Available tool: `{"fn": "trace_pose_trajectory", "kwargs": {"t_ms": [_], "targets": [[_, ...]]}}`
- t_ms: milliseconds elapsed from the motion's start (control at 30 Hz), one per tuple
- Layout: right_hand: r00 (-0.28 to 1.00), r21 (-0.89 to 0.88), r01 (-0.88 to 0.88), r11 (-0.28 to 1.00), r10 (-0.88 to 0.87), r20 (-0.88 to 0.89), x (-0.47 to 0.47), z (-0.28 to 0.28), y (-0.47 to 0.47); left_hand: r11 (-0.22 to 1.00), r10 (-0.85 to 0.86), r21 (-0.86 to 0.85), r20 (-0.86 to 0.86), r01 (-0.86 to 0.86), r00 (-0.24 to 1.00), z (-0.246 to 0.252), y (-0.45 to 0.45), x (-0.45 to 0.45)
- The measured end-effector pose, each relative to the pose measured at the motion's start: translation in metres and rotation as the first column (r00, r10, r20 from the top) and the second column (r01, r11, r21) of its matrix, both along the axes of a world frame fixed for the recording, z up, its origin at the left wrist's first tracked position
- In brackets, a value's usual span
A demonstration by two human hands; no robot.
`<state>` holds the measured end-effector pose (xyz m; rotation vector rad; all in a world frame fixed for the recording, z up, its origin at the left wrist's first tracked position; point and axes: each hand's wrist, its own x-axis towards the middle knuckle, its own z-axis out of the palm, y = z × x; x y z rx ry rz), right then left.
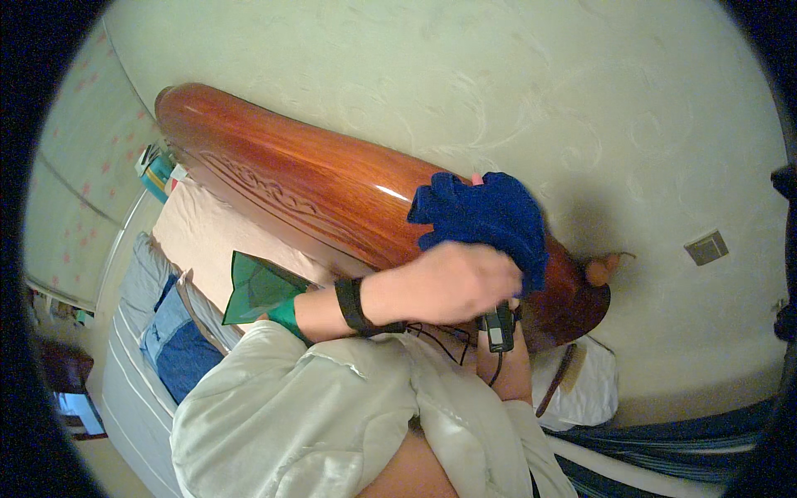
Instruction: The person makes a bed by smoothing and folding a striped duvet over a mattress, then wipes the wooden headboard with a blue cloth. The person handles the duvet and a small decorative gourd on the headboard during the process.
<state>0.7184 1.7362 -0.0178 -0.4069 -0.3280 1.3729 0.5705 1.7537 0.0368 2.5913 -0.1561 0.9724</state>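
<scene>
A dark blue cloth [482, 218] is bunched over the curved, polished wooden headboard [299, 149]. My left hand [445, 280], somewhat blurred and with a black band at the wrist, reaches across from the left, its curled fingers at the cloth's lower edge. Most of my right hand [477, 179] is hidden by the cloth; a fingertip shows at the top edge, and the cloth lies over that hand. A small black device [499, 328] with a cable is at my right wrist.
A translucent green pointed item [258, 289] is beside my left forearm. Pink bedding [205, 224] and blue denim [180, 345] lie at the left. On the right are a wall switch [707, 247], a brush [563, 376] on a white bag [591, 392], and dark striped fabric [672, 454].
</scene>
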Motion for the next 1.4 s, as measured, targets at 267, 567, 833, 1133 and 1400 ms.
{"fn": "trace_pose_trajectory", "kwargs": {"t_ms": [267,567,833,1133,1400], "targets": [[0.989,-0.032,-0.146,0.989,0.146,0.0,0.015,-0.025,-0.012,0.889,0.442,-0.135,0.011,-0.437,0.897,-0.012,0.07,-0.004],[0.952,0.07,-0.296,0.953,0.3,-0.055,0.028,-0.062,-0.008,0.311,0.237,-0.899,-0.241,-0.308,0.941,-0.036,0.081,0.002],[0.618,-0.095,0.659,0.746,-0.467,0.632,0.007,-0.026,-0.037,-0.164,0.177,-0.984,0.043,0.072,0.983,-0.023,0.082,-0.004],[0.323,0.322,0.176,0.93,-0.364,0.874,-0.023,0.011,-0.03,-0.17,-0.098,-0.968,0.201,0.183,0.975,-0.018,0.049,0.003],[0.651,-0.137,0.452,0.881,-0.221,0.726,-0.005,0.002,-0.043,0.423,0.325,-0.823,-0.252,-0.379,0.911,-0.02,0.074,-0.001]]}}
